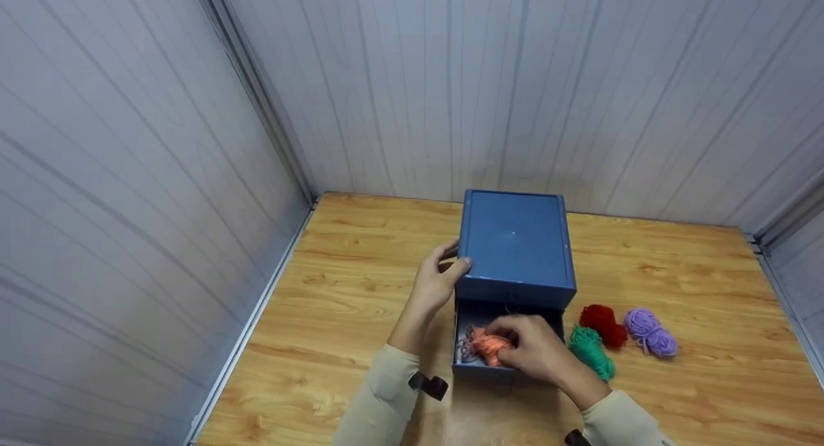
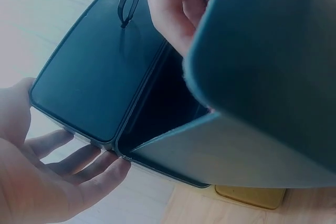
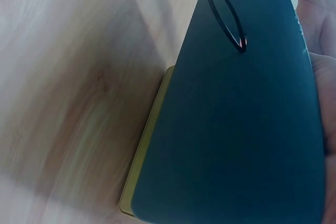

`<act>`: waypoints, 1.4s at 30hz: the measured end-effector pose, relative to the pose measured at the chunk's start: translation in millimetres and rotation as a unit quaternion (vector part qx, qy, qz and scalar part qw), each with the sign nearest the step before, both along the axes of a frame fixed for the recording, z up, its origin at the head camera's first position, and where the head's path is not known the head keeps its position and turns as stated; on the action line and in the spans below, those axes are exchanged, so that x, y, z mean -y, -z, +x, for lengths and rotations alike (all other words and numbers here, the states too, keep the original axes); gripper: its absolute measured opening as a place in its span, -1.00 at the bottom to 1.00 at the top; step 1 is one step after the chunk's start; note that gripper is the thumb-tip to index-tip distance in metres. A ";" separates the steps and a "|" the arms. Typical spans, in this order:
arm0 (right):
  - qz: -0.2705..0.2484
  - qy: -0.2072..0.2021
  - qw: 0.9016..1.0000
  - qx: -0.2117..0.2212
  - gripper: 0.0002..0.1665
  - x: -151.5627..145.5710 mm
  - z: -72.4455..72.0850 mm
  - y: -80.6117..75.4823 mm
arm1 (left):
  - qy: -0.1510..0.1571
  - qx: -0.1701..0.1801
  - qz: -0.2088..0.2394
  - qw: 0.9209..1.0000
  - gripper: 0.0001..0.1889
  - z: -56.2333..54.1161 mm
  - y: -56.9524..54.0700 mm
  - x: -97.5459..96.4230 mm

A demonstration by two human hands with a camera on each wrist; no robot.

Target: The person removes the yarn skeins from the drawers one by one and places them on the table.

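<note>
In head view, pinching the orange yarn (image 1: 490,348) between thumb and fingers of the right grip (image 1: 534,347), down inside the pulled-out lower drawer (image 1: 479,370). Likely to handle light, soft and unbreakable, squashing easily but apt to snag by loose loops. Best taken round the thick middle, close to the present pinch, rather than by the strands left of the right grip. Bracing the left grip (image 1: 436,278) on the blue cabinet (image 1: 518,240), thumb over the top edge. On the surface (image 1: 360,259), right of the right grip: green yarn (image 1: 591,354), red yarn (image 1: 602,325) and, farthest, purple yarn (image 1: 650,332).

In left wrist view, spreading the left grip's fingers along the side of the cabinet. Probably stiff and rather slick, so best steadied there, clear of the black loop (image 2: 124,24).

In right wrist view, facing the front of the lower drawer and its thin ring (image 3: 243,49). Impossible to tell the pinch from here.
</note>
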State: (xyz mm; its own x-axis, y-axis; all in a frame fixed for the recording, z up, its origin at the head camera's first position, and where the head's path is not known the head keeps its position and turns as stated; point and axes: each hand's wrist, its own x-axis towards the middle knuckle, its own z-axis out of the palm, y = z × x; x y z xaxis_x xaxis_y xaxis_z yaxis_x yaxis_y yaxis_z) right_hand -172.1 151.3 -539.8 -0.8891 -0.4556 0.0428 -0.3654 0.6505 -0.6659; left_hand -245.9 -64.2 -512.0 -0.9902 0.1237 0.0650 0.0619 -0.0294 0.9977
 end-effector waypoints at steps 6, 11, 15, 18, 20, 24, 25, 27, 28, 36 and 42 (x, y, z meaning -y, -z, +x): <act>0.005 0.006 0.999 -0.035 -0.61 -3.2 1.6 -1.4 | -0.001 0.007 -0.005 1.000 -0.43 -0.9 0.7 1.1; -0.015 0.009 0.998 -0.058 -0.58 -7.6 4.5 -2.8 | -0.001 -0.002 -0.002 1.000 -0.44 -2.1 2.9 1.6; -0.044 0.016 0.997 -0.067 -0.55 -11.3 7.8 -5.5 | -0.003 -0.001 -0.007 1.000 -0.44 -2.5 3.3 0.8; -0.057 0.023 0.996 -0.072 -0.54 -13.6 10.1 -8.5 | -0.004 0.001 -0.010 1.000 -0.44 -2.7 3.9 0.0; -0.059 0.025 0.995 -0.071 -0.54 -15.2 11.5 -10.9 | -0.005 0.003 -0.012 1.000 -0.44 -2.4 4.8 -0.2; -0.059 0.025 0.996 -0.070 -0.52 -18.1 13.9 -16.2 | -0.009 0.004 -0.014 1.000 -0.43 -1.6 5.1 -0.3; -0.060 0.025 0.995 -0.070 -0.52 -18.8 14.4 -17.7 | -0.010 0.003 -0.014 1.000 -0.43 -1.3 4.8 -0.3; -0.064 0.026 0.995 -0.073 -0.51 -20.1 15.0 -20.7 | -0.011 0.001 -0.011 1.000 -0.44 -1.4 4.5 -0.2; -0.064 0.028 0.995 -0.075 -0.51 -20.7 15.2 -22.4 | -0.013 0.000 -0.010 1.000 -0.44 -1.4 4.3 -0.1; -0.050 0.041 0.994 -0.091 -0.51 -32.1 18.4 -36.9 | -0.011 -0.002 -0.007 1.000 -0.44 -1.1 3.6 -0.7; -0.047 0.039 0.991 -0.121 -0.49 -44.6 21.6 -45.3 | -0.003 0.012 -0.004 1.000 -0.44 0.0 1.7 0.2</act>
